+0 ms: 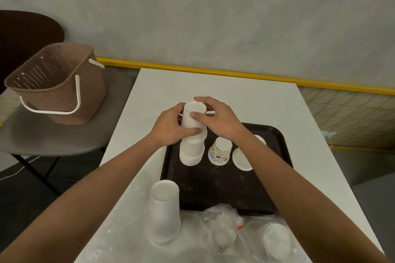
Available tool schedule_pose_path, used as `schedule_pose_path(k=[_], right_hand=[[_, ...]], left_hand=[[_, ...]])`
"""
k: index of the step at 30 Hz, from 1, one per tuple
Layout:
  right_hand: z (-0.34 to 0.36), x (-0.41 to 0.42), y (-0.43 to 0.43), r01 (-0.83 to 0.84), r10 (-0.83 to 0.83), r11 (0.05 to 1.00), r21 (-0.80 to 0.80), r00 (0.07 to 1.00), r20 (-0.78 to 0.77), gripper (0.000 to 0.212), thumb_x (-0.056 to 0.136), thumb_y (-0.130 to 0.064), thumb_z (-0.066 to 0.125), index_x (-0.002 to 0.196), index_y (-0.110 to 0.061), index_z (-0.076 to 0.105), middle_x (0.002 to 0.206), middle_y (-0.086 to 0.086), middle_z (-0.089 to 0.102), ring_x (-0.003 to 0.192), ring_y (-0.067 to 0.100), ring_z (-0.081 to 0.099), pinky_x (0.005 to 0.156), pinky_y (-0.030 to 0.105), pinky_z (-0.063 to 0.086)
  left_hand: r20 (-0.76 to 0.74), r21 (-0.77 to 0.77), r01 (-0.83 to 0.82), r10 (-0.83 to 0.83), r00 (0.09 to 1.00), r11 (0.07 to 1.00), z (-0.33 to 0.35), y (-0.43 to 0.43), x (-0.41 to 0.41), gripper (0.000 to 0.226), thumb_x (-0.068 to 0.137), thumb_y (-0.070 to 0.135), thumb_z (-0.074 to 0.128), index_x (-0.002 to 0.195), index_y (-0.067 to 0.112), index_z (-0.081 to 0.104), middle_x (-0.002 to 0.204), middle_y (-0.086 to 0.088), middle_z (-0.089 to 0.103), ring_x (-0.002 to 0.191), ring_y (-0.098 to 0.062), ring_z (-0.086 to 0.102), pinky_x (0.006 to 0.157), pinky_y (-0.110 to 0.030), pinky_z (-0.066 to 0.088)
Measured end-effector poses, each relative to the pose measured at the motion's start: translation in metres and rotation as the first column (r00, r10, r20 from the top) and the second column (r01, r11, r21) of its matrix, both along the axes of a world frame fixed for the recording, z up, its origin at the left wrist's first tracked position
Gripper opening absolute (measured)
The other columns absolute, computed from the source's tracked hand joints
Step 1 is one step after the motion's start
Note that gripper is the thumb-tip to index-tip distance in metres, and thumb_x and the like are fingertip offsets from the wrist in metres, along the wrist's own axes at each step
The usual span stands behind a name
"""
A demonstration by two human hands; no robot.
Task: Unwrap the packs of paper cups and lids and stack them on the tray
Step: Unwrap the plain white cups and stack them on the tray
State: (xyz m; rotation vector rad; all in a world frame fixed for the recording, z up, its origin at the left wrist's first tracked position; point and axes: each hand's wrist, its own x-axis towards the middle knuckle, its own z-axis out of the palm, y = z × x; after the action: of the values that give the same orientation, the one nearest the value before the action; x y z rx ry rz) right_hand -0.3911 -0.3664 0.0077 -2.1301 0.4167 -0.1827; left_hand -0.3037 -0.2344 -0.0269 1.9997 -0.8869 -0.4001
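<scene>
Both of my hands are gripping the tall stack of white cups (192, 151) standing at the far left of the tray (213, 186): my left hand (171, 128) is curling round its middle, my right hand (218, 119) round its top. One printed cup (221, 152) and some lids (241, 159) are sitting just beside it on the tray, while a second cup stack (164, 215) and plastic wrap (222, 230) are resting on the table (235, 92) nearer me.
</scene>
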Motion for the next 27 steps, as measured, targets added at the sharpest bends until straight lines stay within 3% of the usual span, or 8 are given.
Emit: schedule_pose_path(k=[4,9,17,22,27], right_hand=[[-0.015,-0.004,-0.002,-0.008,0.008,0.999,0.050,1.000,-0.005,0.047,0.084,-0.027,0.069,0.128,-0.024,0.053,0.127,-0.003,0.057,0.103,0.010,0.053,0.085,0.020,0.045],[-0.037,-0.009,-0.001,-0.034,0.041,0.993,0.111,0.997,-0.062,0.045,0.081,-0.023,0.072,0.123,-0.020,0.056,0.120,-0.002,0.062,0.105,0.013,0.060,0.092,0.031,0.052],[-0.049,-0.010,-0.002,-0.006,0.016,0.993,0.114,0.996,-0.083,0.045,0.082,-0.020,0.071,0.125,-0.020,0.056,0.124,0.002,0.060,0.108,0.016,0.059,0.096,0.032,0.049],[-0.052,-0.011,-0.001,0.005,0.005,0.993,0.119,0.997,-0.082,0.046,0.083,-0.021,0.071,0.127,-0.022,0.056,0.126,0.002,0.059,0.110,0.017,0.058,0.098,0.033,0.048],[-0.048,-0.012,0.004,-0.009,0.010,1.000,0.003,0.996,-0.085,0.049,0.083,-0.027,0.070,0.129,-0.020,0.053,0.129,0.002,0.053,0.115,0.019,0.053,0.101,0.035,0.045]], left_hand=[[0.001,0.039,0.016,-0.016,1.000,0.999,-0.013,0.000,-0.002,0.064,0.069,0.029,0.082,0.125,0.021,0.052,0.106,0.012,0.059,0.089,-0.010,0.058,0.071,-0.013,0.045],[-0.019,0.112,0.051,-0.049,0.999,0.992,-0.037,0.006,-0.004,0.066,0.064,0.029,0.085,0.122,0.027,0.054,0.106,0.012,0.064,0.093,-0.010,0.063,0.079,-0.023,0.050],[-0.004,0.141,0.064,-0.064,0.998,0.988,-0.050,0.003,-0.003,0.065,0.065,0.029,0.084,0.124,0.027,0.054,0.111,0.011,0.064,0.092,-0.007,0.058,0.076,-0.018,0.043],[-0.017,0.149,0.056,-0.054,0.998,0.987,-0.050,0.003,-0.003,0.066,0.068,0.029,0.083,0.126,0.026,0.053,0.112,0.010,0.063,0.096,-0.009,0.058,0.082,-0.024,0.045],[-0.077,0.195,0.078,-0.064,0.995,0.978,-0.050,0.009,-0.003,0.083,0.067,0.030,0.083,0.138,0.025,0.040,0.124,0.006,0.060,0.110,-0.015,0.058,0.092,-0.030,0.047]])
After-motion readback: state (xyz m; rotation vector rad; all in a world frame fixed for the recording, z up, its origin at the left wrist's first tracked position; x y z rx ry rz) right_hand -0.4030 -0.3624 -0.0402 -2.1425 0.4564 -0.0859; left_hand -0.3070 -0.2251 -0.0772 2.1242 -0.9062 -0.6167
